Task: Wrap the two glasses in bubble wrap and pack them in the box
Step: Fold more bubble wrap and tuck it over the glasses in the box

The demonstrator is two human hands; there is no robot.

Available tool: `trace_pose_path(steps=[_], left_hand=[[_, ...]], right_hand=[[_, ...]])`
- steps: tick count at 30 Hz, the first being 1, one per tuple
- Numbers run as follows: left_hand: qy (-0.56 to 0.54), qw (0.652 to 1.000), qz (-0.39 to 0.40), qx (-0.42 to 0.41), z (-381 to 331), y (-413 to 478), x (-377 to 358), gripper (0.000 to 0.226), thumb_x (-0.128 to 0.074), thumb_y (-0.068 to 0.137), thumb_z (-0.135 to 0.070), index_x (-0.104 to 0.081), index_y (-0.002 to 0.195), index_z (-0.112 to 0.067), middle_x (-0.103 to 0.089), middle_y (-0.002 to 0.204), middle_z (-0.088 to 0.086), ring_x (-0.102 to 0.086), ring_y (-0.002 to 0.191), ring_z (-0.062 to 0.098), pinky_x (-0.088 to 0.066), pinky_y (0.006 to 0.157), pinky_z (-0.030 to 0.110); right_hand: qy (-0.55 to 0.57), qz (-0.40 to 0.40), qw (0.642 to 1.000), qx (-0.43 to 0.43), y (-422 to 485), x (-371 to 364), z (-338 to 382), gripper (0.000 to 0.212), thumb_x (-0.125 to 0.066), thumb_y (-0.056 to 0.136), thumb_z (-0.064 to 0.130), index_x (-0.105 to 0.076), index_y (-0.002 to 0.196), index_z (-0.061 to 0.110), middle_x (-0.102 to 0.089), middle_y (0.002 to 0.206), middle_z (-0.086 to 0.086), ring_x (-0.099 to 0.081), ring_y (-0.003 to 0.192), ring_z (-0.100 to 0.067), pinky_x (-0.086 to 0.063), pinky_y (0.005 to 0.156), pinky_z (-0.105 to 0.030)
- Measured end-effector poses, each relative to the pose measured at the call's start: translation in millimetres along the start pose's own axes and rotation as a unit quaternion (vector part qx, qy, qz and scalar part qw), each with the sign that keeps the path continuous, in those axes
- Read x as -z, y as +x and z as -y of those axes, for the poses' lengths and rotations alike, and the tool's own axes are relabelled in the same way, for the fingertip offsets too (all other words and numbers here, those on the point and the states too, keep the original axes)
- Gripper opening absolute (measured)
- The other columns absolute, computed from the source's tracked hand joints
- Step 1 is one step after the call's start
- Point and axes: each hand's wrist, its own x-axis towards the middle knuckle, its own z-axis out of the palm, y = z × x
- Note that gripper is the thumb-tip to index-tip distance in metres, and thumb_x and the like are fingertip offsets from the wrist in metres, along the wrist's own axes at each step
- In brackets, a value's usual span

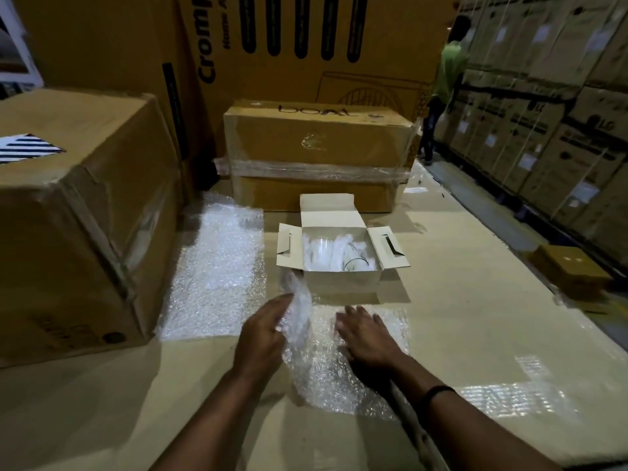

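So the little white box (341,282) sits open mid-table, with a glass (354,262) lying in it among white wrapping. Just in front is a bubble wrap sheet (326,375). The left hand (268,331) grips its lifted edge, and the right hand (365,338) lies flat on it, fingers spread. A spare sheet (217,266) lies left, beside a big carton (78,215).

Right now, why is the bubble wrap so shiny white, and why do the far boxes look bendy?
In the head view, light glares off the flat bubble wrap sheet, washing it white. The wide lens bows the stacked cartons at the right edge. The inside of the white box is overexposed too, so the glass is hard to make out.
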Motion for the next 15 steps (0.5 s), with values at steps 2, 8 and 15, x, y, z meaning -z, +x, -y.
trace_pose_path(steps=[2,8,15], left_hand=[[0.053,0.996,0.05,-0.054,-1.4,-2.6,-8.5,0.062,-0.058,0.083,0.004,-0.057,0.131,-0.035,-0.06,0.132,-0.013,-0.053,0.117,-0.002,-0.044,0.1,0.023],[0.081,0.97,0.136,-0.182,-3.8,-9.8,-22.8,0.051,-0.072,0.076,-0.03,-0.065,0.125,-0.018,-0.065,0.127,-0.002,-0.052,0.117,0.011,-0.042,0.102,0.031],[0.098,0.963,0.117,-0.221,12.5,-11.4,-23.5,0.072,-0.059,0.073,-0.073,-0.059,0.13,-0.029,-0.054,0.136,0.0,-0.046,0.126,0.017,-0.043,0.101,0.039]], right_hand=[[0.253,-0.109,0.959,-0.073,9.5,16.5,13.9,0.068,-0.032,0.087,0.078,-0.059,0.118,0.024,-0.062,0.122,-0.003,-0.059,0.11,-0.021,-0.048,0.095,-0.043],[0.445,0.033,0.877,-0.18,28.7,56.8,39.3,0.042,-0.073,0.084,0.036,-0.057,0.11,0.008,-0.066,0.095,-0.013,-0.062,0.068,-0.023,-0.048,0.052,-0.029],[0.538,0.047,0.816,-0.204,21.2,58.4,29.2,0.02,-0.077,0.078,0.009,-0.064,0.091,-0.001,-0.068,0.087,-0.016,-0.065,0.07,-0.027,-0.054,0.063,-0.035]])
